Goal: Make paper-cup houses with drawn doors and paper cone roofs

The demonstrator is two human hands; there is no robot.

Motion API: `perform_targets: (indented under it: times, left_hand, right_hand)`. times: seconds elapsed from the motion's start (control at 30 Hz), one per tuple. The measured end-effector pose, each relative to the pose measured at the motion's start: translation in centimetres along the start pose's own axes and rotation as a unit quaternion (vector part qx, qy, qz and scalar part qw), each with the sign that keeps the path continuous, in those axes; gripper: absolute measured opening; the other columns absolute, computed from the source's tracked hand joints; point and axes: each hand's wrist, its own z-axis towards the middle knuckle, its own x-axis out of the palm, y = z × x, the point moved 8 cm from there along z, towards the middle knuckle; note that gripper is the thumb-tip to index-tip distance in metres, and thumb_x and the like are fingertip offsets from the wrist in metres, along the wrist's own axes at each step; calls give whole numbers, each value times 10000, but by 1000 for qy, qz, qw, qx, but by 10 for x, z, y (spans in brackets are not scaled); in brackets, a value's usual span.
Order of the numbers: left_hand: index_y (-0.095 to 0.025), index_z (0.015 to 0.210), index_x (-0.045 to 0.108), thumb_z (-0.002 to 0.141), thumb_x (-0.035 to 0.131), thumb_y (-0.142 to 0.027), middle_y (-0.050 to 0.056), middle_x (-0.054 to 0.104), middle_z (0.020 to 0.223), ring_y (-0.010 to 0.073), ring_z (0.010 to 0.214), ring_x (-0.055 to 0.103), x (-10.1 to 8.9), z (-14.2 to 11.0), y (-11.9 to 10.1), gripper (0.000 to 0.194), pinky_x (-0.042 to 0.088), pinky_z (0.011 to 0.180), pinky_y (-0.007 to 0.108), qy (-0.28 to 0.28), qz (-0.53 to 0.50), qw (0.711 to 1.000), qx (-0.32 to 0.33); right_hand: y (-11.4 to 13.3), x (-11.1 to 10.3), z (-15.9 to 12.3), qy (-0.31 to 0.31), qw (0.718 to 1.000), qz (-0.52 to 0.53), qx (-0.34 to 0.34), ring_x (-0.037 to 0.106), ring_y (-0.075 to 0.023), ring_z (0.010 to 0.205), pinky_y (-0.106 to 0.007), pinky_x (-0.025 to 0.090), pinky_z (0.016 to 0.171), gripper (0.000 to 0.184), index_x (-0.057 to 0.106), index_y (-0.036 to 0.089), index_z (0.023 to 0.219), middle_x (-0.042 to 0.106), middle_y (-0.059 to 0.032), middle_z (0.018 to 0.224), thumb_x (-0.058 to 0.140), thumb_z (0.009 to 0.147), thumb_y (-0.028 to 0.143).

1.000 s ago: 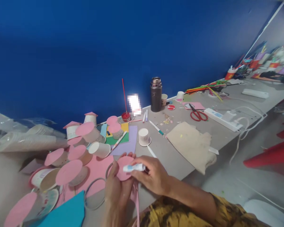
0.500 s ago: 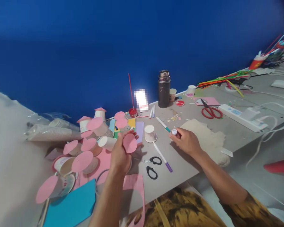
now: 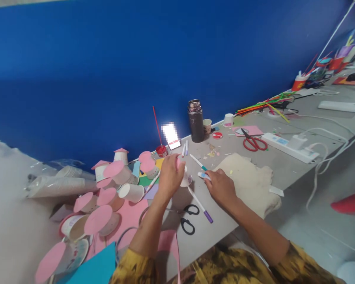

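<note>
My left hand [image 3: 170,176] is closed on a pink paper circle [image 3: 179,161], mostly hidden by the fingers, over the top of a small white paper cup [image 3: 187,180]. Whether the paper touches the rim cannot be made out. In my right hand [image 3: 222,188] is a small white tube that looks like a glue stick [image 3: 204,176], pointing toward the cup. A marker with a teal end [image 3: 198,162] lies just beyond it. Another marker with a purple cap [image 3: 200,204] lies nearer me, beside black-handled scissors [image 3: 189,217].
Several paper cups with pink tops [image 3: 99,220] crowd the left side. A dark flask [image 3: 196,121] and a phone [image 3: 171,136] stand by the blue wall. Red-handled scissors [image 3: 255,143], a beige cloth [image 3: 242,179] and a power strip [image 3: 286,146] lie to the right.
My left hand has brought the pink circle right and over the cup, turning palm-down. My right hand has tilted the white tube to point left. The view has shifted slightly right.
</note>
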Motion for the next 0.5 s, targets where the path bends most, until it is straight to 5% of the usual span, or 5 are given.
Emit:
perform_targets:
  times: [0.2,0.33,0.5]
  left_hand:
    - [-174,1212,667,837,679,-230,212,646,1247,412,1254,557,40,-6,-1,379,375,1109,572,114,107,987,44]
    - [-168,1229,661,791,723,-222,209,665,1218,428,1216,585,45,-9,7,445,397,1071,588,170,163,971,34]
    - [-202,1204,677,730,733,-154,154,691,1202,350,1159,638,43,-9,20,479,474,1024,472,213,171,962,27]
  right_hand:
    - [35,-2,14,-1,997,-12,-72,567,-334,1145,-424,444,996,314,695,150,1170,719,-148,1218,719,886,281]
    - [54,6,24,10,995,10,-95,579,-324,1150,-414,437,1018,299,700,122,1166,727,-153,1185,677,881,209]
    - [49,3,17,10,994,67,-88,577,-331,1162,-449,435,1035,319,695,131,1171,723,-158,1182,701,855,176]
